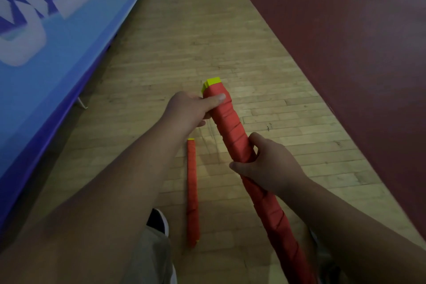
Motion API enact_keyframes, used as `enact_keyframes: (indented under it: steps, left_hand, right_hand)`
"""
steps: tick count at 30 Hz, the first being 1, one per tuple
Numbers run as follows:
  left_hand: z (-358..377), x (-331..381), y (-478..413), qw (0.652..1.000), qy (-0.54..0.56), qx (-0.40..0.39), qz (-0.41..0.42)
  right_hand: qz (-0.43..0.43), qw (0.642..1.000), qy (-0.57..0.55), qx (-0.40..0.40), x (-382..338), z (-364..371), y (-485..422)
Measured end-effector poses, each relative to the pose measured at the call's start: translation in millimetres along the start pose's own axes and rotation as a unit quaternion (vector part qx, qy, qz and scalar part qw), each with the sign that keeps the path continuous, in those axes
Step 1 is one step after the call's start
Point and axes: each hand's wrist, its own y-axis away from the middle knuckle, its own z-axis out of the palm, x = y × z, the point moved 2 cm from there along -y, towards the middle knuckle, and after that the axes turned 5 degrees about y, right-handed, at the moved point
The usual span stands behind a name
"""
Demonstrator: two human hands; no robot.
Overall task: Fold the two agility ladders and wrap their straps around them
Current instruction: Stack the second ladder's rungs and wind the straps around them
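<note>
The wrapped ladder bundle [230, 127] runs from its yellow end at frame centre down to the lower right, your left hand [186, 110] gripping near that end, your right hand [269, 166] clasping mid-length, while the second bundle [192, 191] lies on the floor [184, 41] nearer your left arm.

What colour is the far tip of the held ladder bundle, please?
Yellow tip on the held ladder bundle, seen best in the head view.

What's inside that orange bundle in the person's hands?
Only yellow ends poke out at the far tip of the held bundle. The orange strap wound round it covers everything else inside.
</note>
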Motion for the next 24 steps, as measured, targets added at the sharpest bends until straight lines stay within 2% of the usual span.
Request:
enact_keyframes:
  steps: [3,6,9,14,16,21,24]
  left_hand:
    - [0.7,0.1,-2.1,0.999,0.020,0.024,-0.024]
    - [-0.6,5.9,-1.2,0.999,0.043,0.013,-0.027]
    - [-0.4,13.1,1.2,0.998,0.059,-0.026,-0.006]
    - [-8.5,18.3,3.5,0.992,0.118,-0.035,-0.009]
    - [-13.0,20.2,5.9,0.992,0.128,-0.024,-0.002]
    - [-21.4,15.1,3.1,0.991,0.129,0.017,-0.011]
    - [-26.3,13.4,3.5,0.991,0.131,0.025,-0.004]
  right_hand:
    - [-0.021,0.999,0.041,0.018,-4.8,9.0,2.5]
    - [-0.012,1.000,0.015,-0.005,-6.3,10.6,0.5]
    - [0.001,0.994,-0.065,-0.088,-8.6,7.7,-4.6]
    - [0.002,0.947,-0.249,-0.202,-10.5,0.2,-4.2]
    - [-0.002,0.940,-0.274,-0.203,-13.6,1.9,0.0]
    - [-0.016,0.962,-0.243,-0.120,-20.6,13.1,1.6]
    - [-0.023,0.968,-0.226,-0.110,-25.9,15.7,0.7]
